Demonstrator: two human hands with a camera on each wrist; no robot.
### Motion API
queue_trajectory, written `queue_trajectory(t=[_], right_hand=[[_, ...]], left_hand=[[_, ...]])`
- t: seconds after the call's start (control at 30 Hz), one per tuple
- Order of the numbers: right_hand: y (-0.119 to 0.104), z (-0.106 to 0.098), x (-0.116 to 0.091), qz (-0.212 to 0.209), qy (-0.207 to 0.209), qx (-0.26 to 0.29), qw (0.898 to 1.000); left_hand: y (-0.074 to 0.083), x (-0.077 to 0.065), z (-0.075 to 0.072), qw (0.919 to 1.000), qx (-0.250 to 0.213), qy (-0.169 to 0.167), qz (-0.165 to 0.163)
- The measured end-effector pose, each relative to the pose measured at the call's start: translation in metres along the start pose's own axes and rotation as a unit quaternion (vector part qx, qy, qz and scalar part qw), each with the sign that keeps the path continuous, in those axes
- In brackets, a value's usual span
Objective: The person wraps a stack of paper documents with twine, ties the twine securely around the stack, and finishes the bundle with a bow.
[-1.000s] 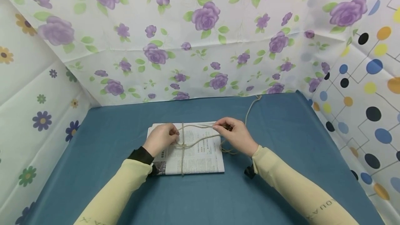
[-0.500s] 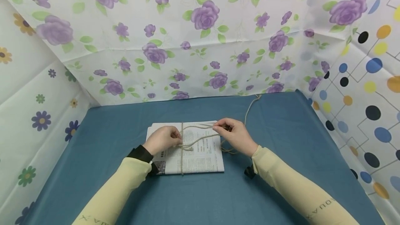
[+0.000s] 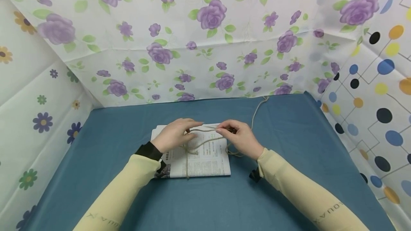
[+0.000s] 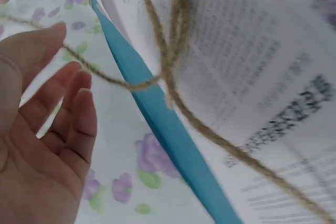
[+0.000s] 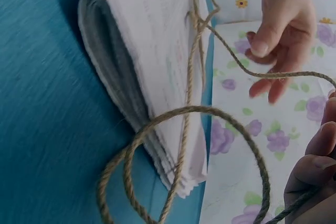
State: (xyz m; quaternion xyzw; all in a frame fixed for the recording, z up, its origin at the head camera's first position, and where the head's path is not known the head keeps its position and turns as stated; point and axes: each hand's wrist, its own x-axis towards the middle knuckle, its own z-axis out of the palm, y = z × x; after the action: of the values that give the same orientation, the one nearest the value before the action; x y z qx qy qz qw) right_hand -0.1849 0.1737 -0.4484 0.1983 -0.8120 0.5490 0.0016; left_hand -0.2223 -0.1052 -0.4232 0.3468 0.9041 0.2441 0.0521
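Head view: I see the right hand (image 3: 240, 138) pinching thin tan twine (image 5: 197, 109), left hand (image 3: 173, 135) relaxed; slack could loosen its crossing on folded white newspapers (image 3: 208, 168) inside the blue desk's (image 3: 289, 127) far edge.

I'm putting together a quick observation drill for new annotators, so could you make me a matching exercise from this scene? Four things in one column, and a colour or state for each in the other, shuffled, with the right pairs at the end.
Column one
1. Left hand
2. Right hand
3. Newspaper
4. Table cover

Column two
A. Pinching the twine
B. Plain blue
C. Thumb and fingers apart
D. Folded, with twine across it

Right pairs: 1-C, 2-A, 3-D, 4-B
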Motion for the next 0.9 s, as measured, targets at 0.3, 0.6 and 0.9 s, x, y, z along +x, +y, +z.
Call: queue_trajectory(t=[0.3, 0.6, 0.9], right_hand=[[-0.005, 0.004, 0.002, -0.044, 0.015, -0.070, 0.996], [-0.012, 0.022, -0.001, -0.139, -0.015, -0.235, 0.962], [-0.006, 0.073, 0.013, -0.018, -0.152, -0.321, 0.935]], left_hand=[[0.001, 0.002, 0.001, 0.9981, 0.023, 0.056, -0.010], [-0.015, -0.016, -0.001, 0.9892, -0.054, 0.075, -0.114], [-0.019, -0.023, 0.000, 0.9832, -0.087, 0.088, -0.134]])
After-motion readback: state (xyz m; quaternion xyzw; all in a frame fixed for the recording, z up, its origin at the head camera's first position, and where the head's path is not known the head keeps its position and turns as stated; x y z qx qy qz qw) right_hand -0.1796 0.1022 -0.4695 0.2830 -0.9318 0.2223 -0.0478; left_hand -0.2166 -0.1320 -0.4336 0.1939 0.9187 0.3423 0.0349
